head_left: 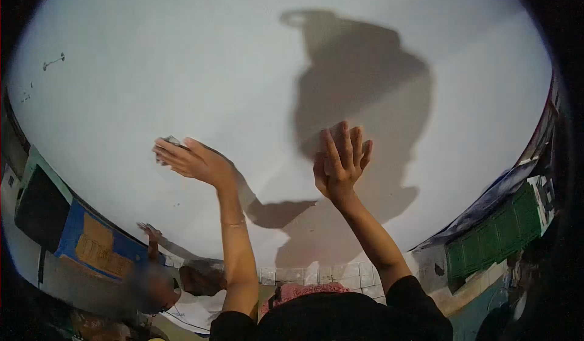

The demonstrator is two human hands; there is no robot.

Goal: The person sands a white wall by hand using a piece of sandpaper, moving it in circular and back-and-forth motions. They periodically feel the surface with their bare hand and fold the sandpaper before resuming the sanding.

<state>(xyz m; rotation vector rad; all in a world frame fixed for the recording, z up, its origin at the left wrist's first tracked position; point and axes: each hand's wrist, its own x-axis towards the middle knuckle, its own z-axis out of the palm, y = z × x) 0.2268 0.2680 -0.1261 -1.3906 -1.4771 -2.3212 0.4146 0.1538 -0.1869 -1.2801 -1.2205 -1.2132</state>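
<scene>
A broad white wall (255,92) fills most of the view. My left hand (198,161) is pressed against it left of the middle, its fingers over a small crumpled grey-and-white piece (173,140), perhaps paper or cloth; I cannot tell which. Most of that piece is hidden under the fingers. To the right, my right hand (342,166) lies on the wall with fingers spread, holding nothing. A large dark shadow (365,79) of a head and upper body falls on the wall around and above the right hand.
At the lower left another person (152,286) has a hand (150,230) raised to the wall. A blue board with a brown panel (94,244) stands beyond. Green shutters (496,234) are at the right. White tiles (350,274) run below the wall. Scuff marks (53,61) show at the upper left.
</scene>
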